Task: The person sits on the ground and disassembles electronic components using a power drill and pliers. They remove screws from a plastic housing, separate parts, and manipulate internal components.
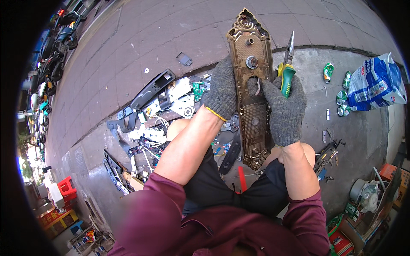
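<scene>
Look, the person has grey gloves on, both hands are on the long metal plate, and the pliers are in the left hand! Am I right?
Almost: the head view shows the pliers in the right hand, not the left hand. The rest is right.

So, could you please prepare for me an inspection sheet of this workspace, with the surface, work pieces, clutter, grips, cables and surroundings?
Surface: grey paved ground, with scattered small debris.
Job's things: bronze-coloured metal plate with several holes; long-nose pliers with green-and-yellow handles.
Clutter: heap of dismantled parts at left; green cans and blue-and-white bag at right.
Grips: left grip, gloved, holds the plate's left side; right grip, gloved, holds the pliers and touches the plate's right side.
Cables: pale cables among the heap; their ends cannot be made out.
Surroundings: parked motorbikes at far left; orange box at lower right.
</scene>
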`<state>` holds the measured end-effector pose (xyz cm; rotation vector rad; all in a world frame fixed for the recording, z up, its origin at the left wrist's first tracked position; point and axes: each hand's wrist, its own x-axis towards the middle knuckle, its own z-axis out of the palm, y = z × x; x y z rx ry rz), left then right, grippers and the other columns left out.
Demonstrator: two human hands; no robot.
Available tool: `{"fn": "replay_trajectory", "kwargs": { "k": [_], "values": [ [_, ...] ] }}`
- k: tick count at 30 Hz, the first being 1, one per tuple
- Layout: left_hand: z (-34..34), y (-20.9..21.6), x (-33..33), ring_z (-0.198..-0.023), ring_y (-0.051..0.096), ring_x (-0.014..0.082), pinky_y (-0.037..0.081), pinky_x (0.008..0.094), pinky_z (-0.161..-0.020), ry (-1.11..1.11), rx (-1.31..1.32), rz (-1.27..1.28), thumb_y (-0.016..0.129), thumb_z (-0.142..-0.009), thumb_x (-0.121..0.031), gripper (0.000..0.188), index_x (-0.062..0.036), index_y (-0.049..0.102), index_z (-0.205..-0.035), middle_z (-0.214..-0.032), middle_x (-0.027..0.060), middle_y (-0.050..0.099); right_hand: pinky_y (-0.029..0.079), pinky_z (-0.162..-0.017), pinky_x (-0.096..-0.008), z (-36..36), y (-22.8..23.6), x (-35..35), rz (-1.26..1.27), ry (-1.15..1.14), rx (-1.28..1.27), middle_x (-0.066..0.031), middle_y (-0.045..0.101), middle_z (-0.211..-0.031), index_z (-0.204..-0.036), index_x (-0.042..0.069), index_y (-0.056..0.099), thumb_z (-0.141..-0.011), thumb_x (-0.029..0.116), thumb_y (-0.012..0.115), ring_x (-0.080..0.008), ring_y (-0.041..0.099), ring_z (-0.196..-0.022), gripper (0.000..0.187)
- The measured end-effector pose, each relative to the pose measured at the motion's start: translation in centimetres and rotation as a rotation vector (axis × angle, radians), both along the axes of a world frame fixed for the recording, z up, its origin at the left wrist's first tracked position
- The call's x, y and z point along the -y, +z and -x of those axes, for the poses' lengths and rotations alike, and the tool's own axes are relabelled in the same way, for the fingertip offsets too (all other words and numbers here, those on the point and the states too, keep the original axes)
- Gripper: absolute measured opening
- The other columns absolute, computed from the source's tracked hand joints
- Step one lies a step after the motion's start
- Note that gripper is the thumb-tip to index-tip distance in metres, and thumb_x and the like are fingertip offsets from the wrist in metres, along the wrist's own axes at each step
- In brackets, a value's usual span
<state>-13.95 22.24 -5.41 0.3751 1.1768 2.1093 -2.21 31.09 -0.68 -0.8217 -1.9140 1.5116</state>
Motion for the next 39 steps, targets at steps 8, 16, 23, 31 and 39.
{"fn": "replay_trajectory", "kwargs": {
  "k": [8,16,23,31,39],
  "values": [
    [0.8,-1.5,-0.2,-0.090,0.071,0.0188,0.062,0.0312,-0.075,-0.130,0.349,-0.239,0.053,-0.106,-0.020,0.027,-0.0010,0.061,-0.124,-0.108,0.0103,0.070,0.050,-0.062,-0.0274,-0.5,0.1,-0.2,0.120,0.062,-0.097,-0.0005,0.063,-0.080,-0.097,0.002,0.062,-0.088,0.011,0.077,-0.0080,0.059,-0.069,0.020],
    [2.2,-1.0,0.5,-0.086,0.072,0.0208,0.063,0.0362,-0.068,-0.092,0.383,-0.142,0.054,-0.106,-0.024,0.027,-0.0009,0.063,-0.118,-0.104,0.0112,0.071,0.051,-0.069,-0.0281,-2.0,1.1,-2.2,-0.129,0.047,-0.049,-0.0055,0.065,-0.087,-0.109,0.000,0.065,-0.089,0.009,0.075,-0.0132,0.060,-0.070,0.024],
    [2.0,1.0,1.2,-0.083,0.071,0.0196,0.063,0.0332,-0.065,-0.064,0.423,-0.142,0.056,-0.104,-0.022,0.025,-0.0014,0.064,-0.116,-0.101,0.0106,0.071,0.057,-0.074,-0.0345,-2.7,0.6,-4.0,-0.930,0.358,0.128,-0.0155,0.067,-0.108,-0.109,0.004,0.068,-0.076,0.004,0.078,-0.0289,0.070,-0.088,0.034],
    [2.3,-0.4,0.5,-0.083,0.071,0.0197,0.064,0.0330,-0.067,-0.119,0.384,-0.200,0.058,-0.104,-0.024,0.026,-0.0021,0.064,-0.117,-0.103,0.0113,0.070,0.056,-0.073,-0.0380,-2.4,0.7,-3.1,-0.854,0.366,0.066,-0.0178,0.067,-0.103,-0.103,0.005,0.069,-0.073,0.004,0.078,-0.0365,0.070,-0.087,0.032],
    [2.5,0.2,1.0,-0.085,0.073,0.0211,0.065,0.0319,-0.067,0.012,0.311,-0.139,0.054,-0.106,-0.029,0.033,-0.0001,0.063,-0.121,-0.106,0.0126,0.072,0.050,-0.067,-0.0280,-2.2,0.9,-1.7,0.210,0.260,0.131,-0.0042,0.065,-0.085,-0.106,-0.001,0.068,-0.088,0.011,0.078,-0.0115,0.061,-0.076,0.024]
  ]
}}
